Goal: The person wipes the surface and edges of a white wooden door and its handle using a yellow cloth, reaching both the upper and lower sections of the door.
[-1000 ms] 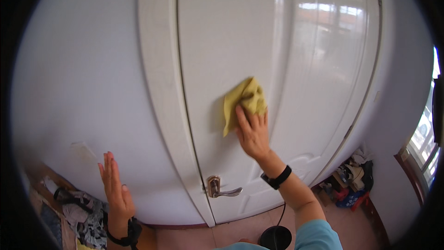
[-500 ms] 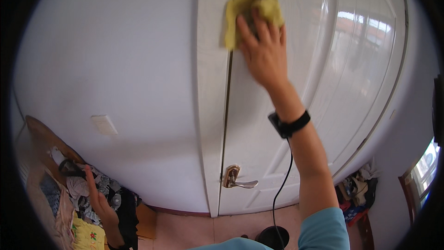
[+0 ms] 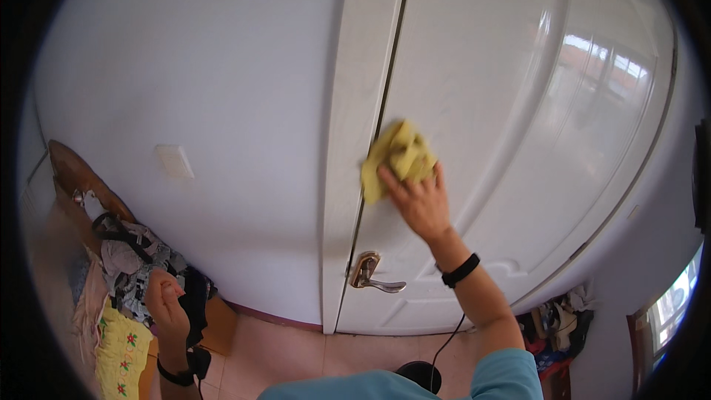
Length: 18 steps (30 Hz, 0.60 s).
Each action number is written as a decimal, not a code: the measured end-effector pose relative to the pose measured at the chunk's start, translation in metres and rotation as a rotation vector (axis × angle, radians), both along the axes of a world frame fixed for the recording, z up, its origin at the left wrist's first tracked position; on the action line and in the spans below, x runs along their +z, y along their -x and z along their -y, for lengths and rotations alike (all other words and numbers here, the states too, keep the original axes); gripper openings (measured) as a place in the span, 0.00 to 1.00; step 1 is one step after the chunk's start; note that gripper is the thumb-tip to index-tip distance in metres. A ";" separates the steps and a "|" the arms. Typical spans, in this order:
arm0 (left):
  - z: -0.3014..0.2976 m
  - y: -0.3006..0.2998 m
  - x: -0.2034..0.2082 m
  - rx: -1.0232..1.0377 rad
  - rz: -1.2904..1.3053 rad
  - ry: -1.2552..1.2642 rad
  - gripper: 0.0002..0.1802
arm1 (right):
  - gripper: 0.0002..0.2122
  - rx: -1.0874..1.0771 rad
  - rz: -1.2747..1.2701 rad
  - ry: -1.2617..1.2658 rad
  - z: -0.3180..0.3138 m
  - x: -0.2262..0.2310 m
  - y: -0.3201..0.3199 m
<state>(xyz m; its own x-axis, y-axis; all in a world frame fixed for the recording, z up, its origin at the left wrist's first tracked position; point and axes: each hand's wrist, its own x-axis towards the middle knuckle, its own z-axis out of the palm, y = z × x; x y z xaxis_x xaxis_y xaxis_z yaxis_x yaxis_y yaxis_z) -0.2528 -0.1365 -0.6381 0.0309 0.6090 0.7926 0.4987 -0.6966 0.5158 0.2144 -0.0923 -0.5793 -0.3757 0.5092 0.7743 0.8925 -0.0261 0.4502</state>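
My right hand [image 3: 421,204] presses a crumpled yellow cloth [image 3: 400,154] against the white door [image 3: 474,89], its fingers bent over the lower part of the cloth. The cloth's left side reaches across the door's edge gap toward the white frame [image 3: 364,67]. Below it, a metal lever handle [image 3: 378,275] sticks out from the door. My left hand [image 3: 167,302] is raised at the lower left, away from the door, with fingers curled in and nothing visible in them. Black bands with cables circle both wrists.
Clothes [image 3: 133,267] are heaped on wooden furniture at the left, beside a yellow embroidered cloth [image 3: 122,352]. A light switch [image 3: 175,161] is on the wall. A black bin [image 3: 421,376] stands on the tiled floor. More piled things [image 3: 559,326] lie at the lower right near a window.
My right hand has slid the yellow cloth down along the door's edge, closer to the handle. My left hand has gone from stretched fingers to curled ones. The view has shifted slightly.
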 end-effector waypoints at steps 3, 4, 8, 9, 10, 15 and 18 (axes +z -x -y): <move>0.022 -0.003 0.024 -0.015 -0.146 -0.147 0.14 | 0.28 0.031 -0.078 -0.228 -0.013 0.092 0.005; 0.035 -0.009 0.035 -0.036 -0.239 -0.240 0.15 | 0.28 0.027 -0.075 -0.314 -0.020 0.123 0.004; 0.088 -0.034 0.096 -0.270 -0.689 -0.379 0.21 | 0.24 0.077 -0.030 -0.609 -0.043 0.229 0.002; 0.094 -0.038 0.108 -0.279 -0.786 -0.322 0.22 | 0.22 0.079 -0.010 -0.622 -0.039 0.233 0.008; 0.100 -0.042 0.122 -0.293 -0.883 -0.271 0.24 | 0.20 0.074 0.010 -0.641 -0.032 0.238 0.014; 0.110 -0.060 0.138 -0.441 -1.013 -0.042 0.24 | 0.24 0.109 -0.119 -0.505 -0.042 0.203 0.021; 0.106 -0.059 0.117 -0.546 -0.985 0.072 0.22 | 0.23 0.082 -0.125 -0.390 -0.041 0.131 0.029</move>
